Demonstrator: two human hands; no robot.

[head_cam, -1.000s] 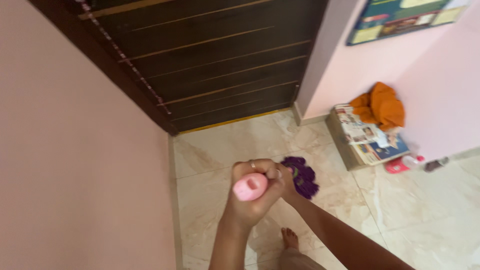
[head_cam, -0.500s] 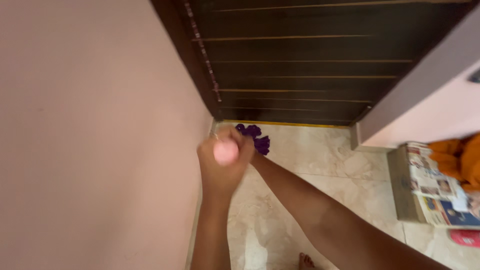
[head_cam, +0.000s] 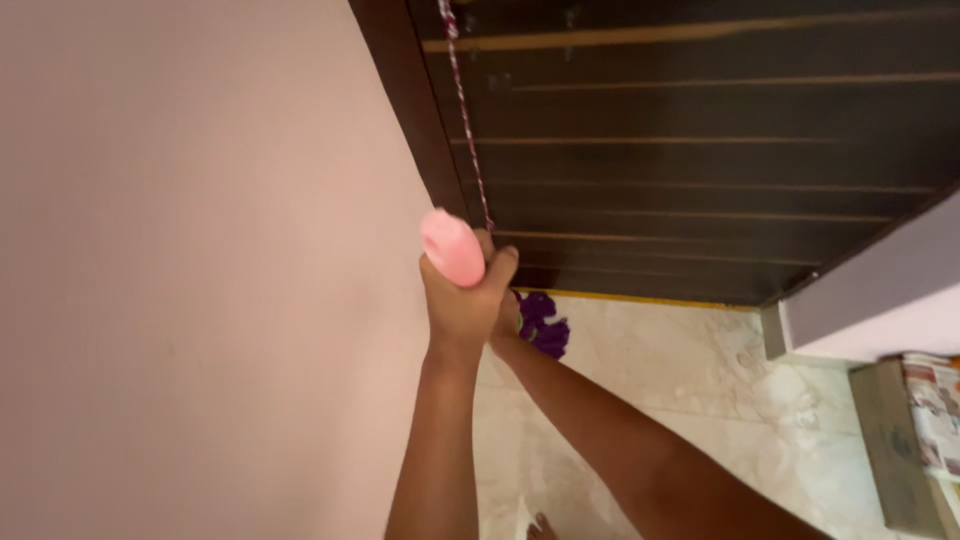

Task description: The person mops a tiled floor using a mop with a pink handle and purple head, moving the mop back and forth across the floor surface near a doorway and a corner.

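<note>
My left hand point(head_cam: 462, 300) is closed around the pink top end of a mop handle point(head_cam: 452, 247), held upright close to the pink wall. Just below and behind it is my right hand point(head_cam: 506, 320), mostly hidden by the left hand and seemingly gripping the same handle lower down. The purple mop head point(head_cam: 545, 327) rests on the marble floor point(head_cam: 680, 400) near the corner where the wall meets the dark door. The shaft between hands and mop head is hidden.
A dark brown door point(head_cam: 700, 150) with thin light stripes fills the top right, with a beaded string point(head_cam: 465, 120) hanging along its frame. The pink wall point(head_cam: 200, 250) is at left. A box with stacked newspapers point(head_cam: 925, 420) stands at right. My foot point(head_cam: 540, 527) shows at the bottom.
The mop head has slid from the open floor into the corner by the door. Both hands moved left and up with the handle, and the view swung toward the wall.
</note>
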